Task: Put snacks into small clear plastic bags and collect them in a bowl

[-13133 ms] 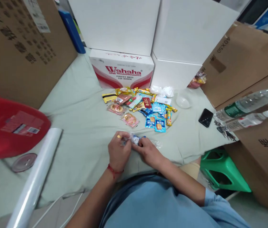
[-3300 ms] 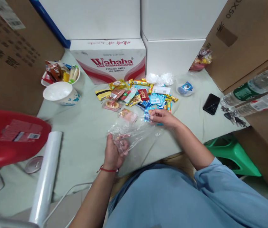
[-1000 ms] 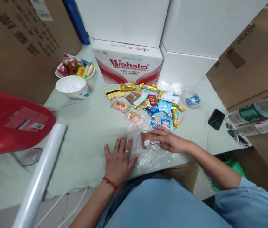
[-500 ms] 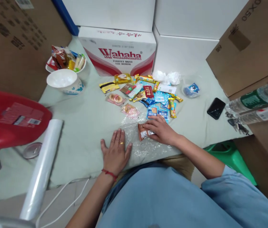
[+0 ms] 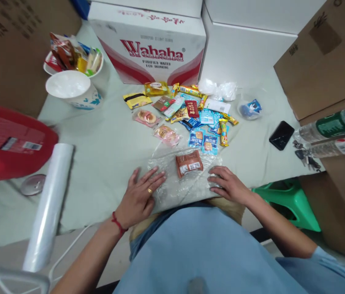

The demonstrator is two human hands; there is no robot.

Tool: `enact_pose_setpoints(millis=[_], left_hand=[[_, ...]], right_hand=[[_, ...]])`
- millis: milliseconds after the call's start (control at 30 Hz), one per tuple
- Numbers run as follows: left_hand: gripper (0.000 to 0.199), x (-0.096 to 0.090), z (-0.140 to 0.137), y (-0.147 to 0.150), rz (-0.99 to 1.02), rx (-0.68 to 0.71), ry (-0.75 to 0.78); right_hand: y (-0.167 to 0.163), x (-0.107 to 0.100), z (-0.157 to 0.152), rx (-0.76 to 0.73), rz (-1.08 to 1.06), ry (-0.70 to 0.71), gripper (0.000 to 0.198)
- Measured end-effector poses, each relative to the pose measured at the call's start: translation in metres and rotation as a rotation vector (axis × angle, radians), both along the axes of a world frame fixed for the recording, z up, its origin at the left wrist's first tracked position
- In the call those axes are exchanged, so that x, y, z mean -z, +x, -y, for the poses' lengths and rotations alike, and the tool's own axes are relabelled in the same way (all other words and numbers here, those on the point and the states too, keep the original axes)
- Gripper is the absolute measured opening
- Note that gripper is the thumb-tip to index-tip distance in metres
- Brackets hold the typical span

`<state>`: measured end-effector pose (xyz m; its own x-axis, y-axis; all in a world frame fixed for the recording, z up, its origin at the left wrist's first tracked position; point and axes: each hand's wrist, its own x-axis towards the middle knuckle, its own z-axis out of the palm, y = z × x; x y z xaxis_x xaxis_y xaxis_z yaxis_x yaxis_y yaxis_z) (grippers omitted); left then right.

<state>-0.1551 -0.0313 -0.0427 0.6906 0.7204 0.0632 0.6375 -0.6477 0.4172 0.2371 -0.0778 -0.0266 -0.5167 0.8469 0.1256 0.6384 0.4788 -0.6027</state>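
A brown snack packet with a white label lies on a sheet of clear plastic film near the table's front edge. My left hand rests open on the left side of the film, its fingers stretched toward the packet without touching it. At the right side of the film my right hand lies with its fingers apart, clear of the packet. Just beyond the film are blue snack packets, a pink-wrapped biscuit and a pile of mixed snacks.
A paper bowl and a snack-filled bowl stand at the left, near a film roll. A Wahaba-style water carton closes the back. On the right are a phone, keys and plastic bottles.
My right hand has let go of the brown packet and moved right, onto the film's edge. My left hand has turned toward the packet at the film's left side. The view has shifted slightly.
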Motion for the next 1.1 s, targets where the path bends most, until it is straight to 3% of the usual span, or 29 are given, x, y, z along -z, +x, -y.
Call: enact_pose_setpoints(millis=[67,167,267,400,533,633,767,867,933,1033,1100], left_hand=[[0.055,0.001,-0.006,-0.002,0.002,0.032,-0.05],[0.031,-0.001,-0.015,0.001,0.061,-0.033,-0.078],[0.034,-0.004,-0.027,0.011,0.153,-0.2,-0.111],[0.04,-0.009,-0.049,0.033,0.06,-0.527,-0.096],[0.042,-0.013,-0.063,0.053,-0.144,-0.637,-0.057],[0.042,-0.014,-0.064,0.057,-0.172,-0.644,-0.049],[0.043,-0.009,-0.067,0.053,-0.129,-0.657,-0.059],[0.043,-0.002,-0.07,0.05,-0.04,-0.681,-0.041],[0.041,0.0,-0.066,0.049,0.09,-0.728,0.061],[0.036,-0.007,-0.047,0.052,0.273,-0.857,0.385],[0.026,-0.016,-0.027,0.058,0.34,-0.804,0.619]], right_hand=[[-0.002,0.003,0.003,0.038,-0.034,-0.004,0.021],[-0.006,-0.009,-0.009,0.054,-0.155,-0.044,0.019],[-0.007,-0.029,-0.034,0.087,-0.235,-0.164,0.021],[-0.006,-0.035,-0.077,0.306,-0.162,-0.378,0.027],[-0.007,-0.033,-0.107,0.411,0.046,-0.334,0.021],[-0.015,-0.043,-0.108,0.34,0.0,-0.216,0.029],[-0.039,-0.048,-0.096,0.086,-0.023,-0.132,0.04],[-0.059,-0.033,-0.094,0.086,0.021,-0.197,0.021],[-0.067,-0.021,-0.098,0.2,0.028,-0.286,0.01],[-0.072,-0.01,-0.103,0.322,0.032,-0.384,0.011],[-0.073,-0.009,-0.103,0.329,0.027,-0.405,0.011]])
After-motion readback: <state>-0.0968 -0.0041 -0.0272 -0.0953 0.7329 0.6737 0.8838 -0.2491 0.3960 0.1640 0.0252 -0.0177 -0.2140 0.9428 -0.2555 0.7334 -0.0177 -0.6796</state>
